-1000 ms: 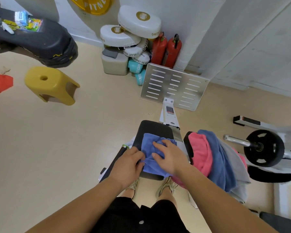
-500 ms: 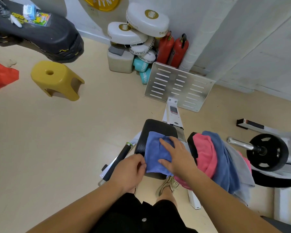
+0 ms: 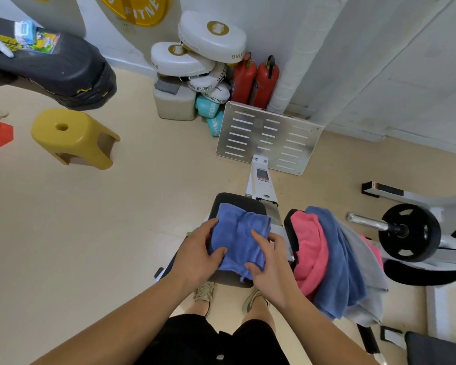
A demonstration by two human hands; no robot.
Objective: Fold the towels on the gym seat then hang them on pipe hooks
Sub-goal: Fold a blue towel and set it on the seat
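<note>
Gym corner, beige floor [image 3: 116, 219], white wall at the far side. A black padded gym seat [image 3: 238, 201] sits in the near centre, on a white machine frame. A blue terry towel [image 3: 237, 238] lies on the seat, partly folded and rumpled, covering most of the pad. Its near edge hangs a little over the seat's near end.

The left hand [image 3: 195, 256] is on the towel's left edge with fingers and thumb curved round it, the thumb on top of the cloth. The right hand [image 3: 271, 264] is on the near right corner: index finger stretched over the towel, thumb on the near edge, other fingers curled at the right side, gripping it.

Just right of the seat, a heap of loose towels is draped over a second black pad: pink towel [image 3: 308, 248], darker blue towel [image 3: 337, 259], grey towel [image 3: 366, 275].

Further right is a black weight plate on a chrome bar [image 3: 408, 233]. Beyond the seat stands a silver slotted metal footplate [image 3: 269, 138]. Against the far wall are two red fire extinguishers [image 3: 256, 80] and stacked white boxing pads [image 3: 195, 56]. A yellow plastic stool [image 3: 71, 135] is well apart on the far left.
</note>
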